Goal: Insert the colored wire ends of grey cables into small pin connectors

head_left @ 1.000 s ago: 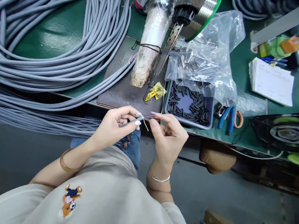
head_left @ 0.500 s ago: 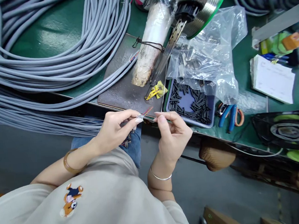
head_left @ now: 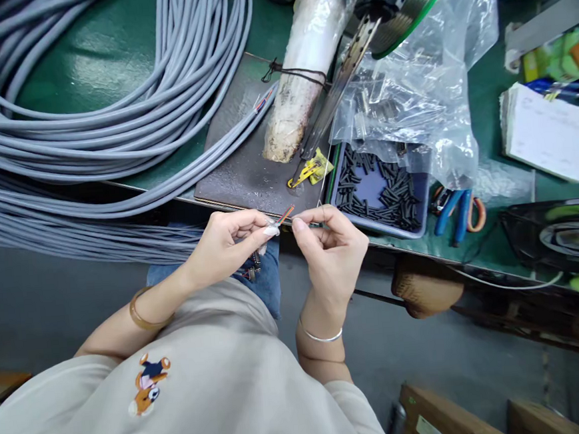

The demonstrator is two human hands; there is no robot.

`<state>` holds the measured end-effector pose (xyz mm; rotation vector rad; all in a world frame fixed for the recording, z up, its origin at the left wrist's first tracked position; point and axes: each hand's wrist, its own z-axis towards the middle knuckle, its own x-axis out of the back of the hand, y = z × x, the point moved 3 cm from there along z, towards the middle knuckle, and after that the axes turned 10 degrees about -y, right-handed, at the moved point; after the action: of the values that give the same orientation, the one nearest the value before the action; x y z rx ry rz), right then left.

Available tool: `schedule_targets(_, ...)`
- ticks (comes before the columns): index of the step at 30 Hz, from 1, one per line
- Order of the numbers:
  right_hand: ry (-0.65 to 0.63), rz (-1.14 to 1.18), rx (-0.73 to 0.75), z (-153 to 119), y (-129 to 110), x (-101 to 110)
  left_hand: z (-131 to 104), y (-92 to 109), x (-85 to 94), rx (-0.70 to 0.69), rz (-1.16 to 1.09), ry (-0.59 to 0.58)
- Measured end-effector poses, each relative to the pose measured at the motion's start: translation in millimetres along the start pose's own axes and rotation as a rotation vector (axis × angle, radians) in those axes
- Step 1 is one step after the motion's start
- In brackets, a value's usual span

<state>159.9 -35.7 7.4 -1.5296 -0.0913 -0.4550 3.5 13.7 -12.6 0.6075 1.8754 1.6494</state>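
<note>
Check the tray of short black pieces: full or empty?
Partly filled: black pieces lie around the sides of the tray, and its blue floor shows in the middle. The clear bag hides part of its far end.

Premises: a workshop, electrical in kind. Evidence: a green-topped workbench (head_left: pixel 97 71) bearing thick coils of grey sheathed cable (head_left: pixel 108 147) at upper left; a green-rimmed spool of silvery wire (head_left: pixel 414 14) at upper right of centre; a blue-grey plastic tray (head_left: pixel 371 187) of short black tubes (head_left: pixel 402 195) right of centre; blue-handled pliers (head_left: pixel 462 217) beside it; a stripped cable end with coloured cores (head_left: pixel 286 214) at centre; brown cardboard cartons (head_left: pixel 448 418), lower right.
</note>
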Motion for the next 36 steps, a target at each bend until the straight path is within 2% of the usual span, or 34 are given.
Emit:
schedule_targets(11, -0.011, 0.038, -0.021, 0.7, 3.8, 0.7, 0.6, 5.9, 0.4, -0.006, 0.07, -0.019)
schedule_targets(21, -0.086, 0.076, -0.045, 2.6, 2.7, 2.1, -2.0, 0.2, -0.3, -0.015, 0.154, -0.045)
schedule_targets(36, -0.068, 0.022, -0.028, 1.0, 4.8, 0.7, -3.1, -1.2, -0.6, -0.061, 0.108, 0.0)
